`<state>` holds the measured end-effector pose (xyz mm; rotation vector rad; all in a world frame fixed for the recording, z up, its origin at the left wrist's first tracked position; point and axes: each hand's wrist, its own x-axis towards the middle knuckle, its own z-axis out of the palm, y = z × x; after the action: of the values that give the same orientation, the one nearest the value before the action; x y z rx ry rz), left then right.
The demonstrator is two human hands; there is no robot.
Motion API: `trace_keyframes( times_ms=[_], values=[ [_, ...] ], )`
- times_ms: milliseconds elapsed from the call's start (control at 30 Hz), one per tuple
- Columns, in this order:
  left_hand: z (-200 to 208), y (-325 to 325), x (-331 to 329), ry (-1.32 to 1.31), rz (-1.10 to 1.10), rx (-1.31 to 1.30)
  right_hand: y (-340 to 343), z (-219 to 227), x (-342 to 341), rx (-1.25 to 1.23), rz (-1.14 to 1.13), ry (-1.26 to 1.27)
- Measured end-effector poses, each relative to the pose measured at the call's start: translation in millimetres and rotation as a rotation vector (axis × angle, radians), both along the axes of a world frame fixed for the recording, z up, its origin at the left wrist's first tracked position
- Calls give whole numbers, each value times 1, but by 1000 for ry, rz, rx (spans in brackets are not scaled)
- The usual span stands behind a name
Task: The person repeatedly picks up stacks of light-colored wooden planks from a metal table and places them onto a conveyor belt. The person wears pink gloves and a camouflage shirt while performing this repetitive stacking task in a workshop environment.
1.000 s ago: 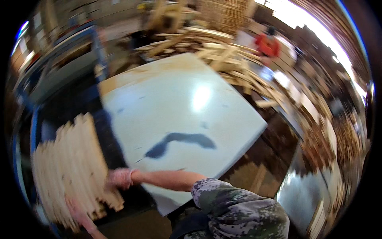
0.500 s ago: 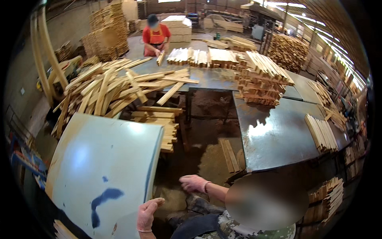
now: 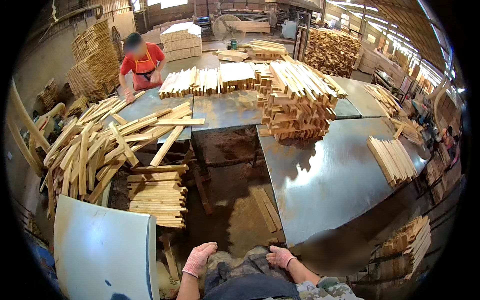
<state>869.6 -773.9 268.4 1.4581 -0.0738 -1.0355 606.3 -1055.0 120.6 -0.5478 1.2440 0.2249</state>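
My left hand, in a pinkish knit work glove, is at my left thigh with its fingers loosely stretched and nothing in it. Across my lap, my right hand wears a matching glove; its fingers are slightly bent and apart, with no object in them. Left of my left hand stands a pale metal-topped table with dark blue stains. Just beyond it is a stack of wooden strips. To the right of my right hand lies a larger steel table.
A loose heap of wooden strips covers the left side. A tall cross-laid wood stack stands on the steel table, with a smaller bundle at right. A co-worker in red reaches toward the heap. Planks lie on the floor.
My view has swung right and farther back. Both hands have moved down to my thighs, the left away from the pale table's edge. The co-worker now bends over and reaches to the heap.
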Motion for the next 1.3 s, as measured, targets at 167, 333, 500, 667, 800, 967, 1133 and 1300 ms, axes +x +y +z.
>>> trace_keyframes(
  times_ms=[167,333,500,667,800,967,1133,1300],
  values=[
    [-43,-57,84,32,-38,45,-32,-27,57,-23,-12,54],
    [-86,-116,184,97,11,99,-93,-22,155,-84,17,136],
    [-61,-207,303,-213,-254,244,-201,-29,248,-121,-52,-54],
    [-25,-284,406,-485,-436,279,-263,-12,378,-29,-70,-349],
    [-21,-299,453,-355,-303,213,-253,57,502,-180,20,-159],
    [-67,-303,481,-112,-124,163,-292,8,586,-7,184,-291],
    [-80,-334,541,14,5,148,-363,-41,696,350,154,-410],
    [-69,-407,679,-127,-8,196,-462,-46,851,-354,617,-292]
  ],
)
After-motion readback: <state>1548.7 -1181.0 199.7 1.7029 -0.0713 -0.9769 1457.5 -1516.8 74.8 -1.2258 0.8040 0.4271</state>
